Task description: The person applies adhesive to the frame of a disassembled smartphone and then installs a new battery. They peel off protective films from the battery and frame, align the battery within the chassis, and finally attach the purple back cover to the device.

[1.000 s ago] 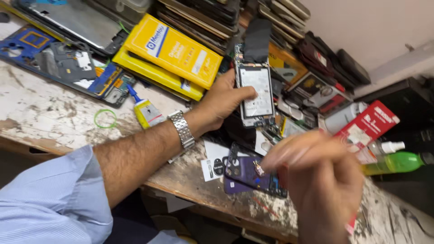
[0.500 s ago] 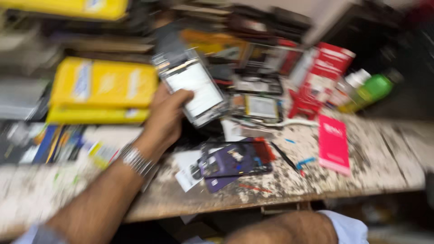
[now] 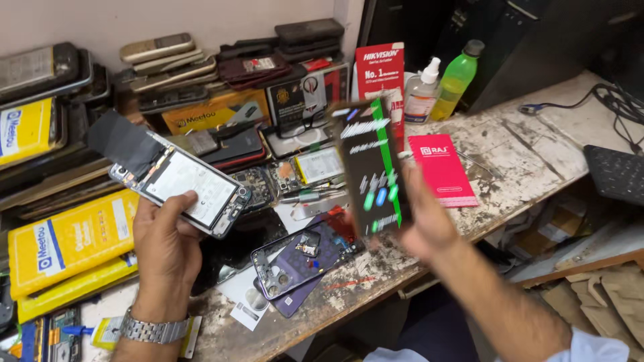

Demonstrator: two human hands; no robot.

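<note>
We find the view evenly and brightly lit, with soft shadows only. The right hand (image 3: 421, 224) and its dark screen panel (image 3: 371, 167) are smeared by motion blur — the left hand (image 3: 164, 251) reads sharp. Mild glare marks the green bottle (image 3: 455, 79) (edges slightly bowed).

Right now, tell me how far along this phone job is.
Done: the phone in the left hand is open, its insides bare. In hand: the right hand holds a dark panel, blurred. Left: a purple frame lies loose on the bench.
</note>
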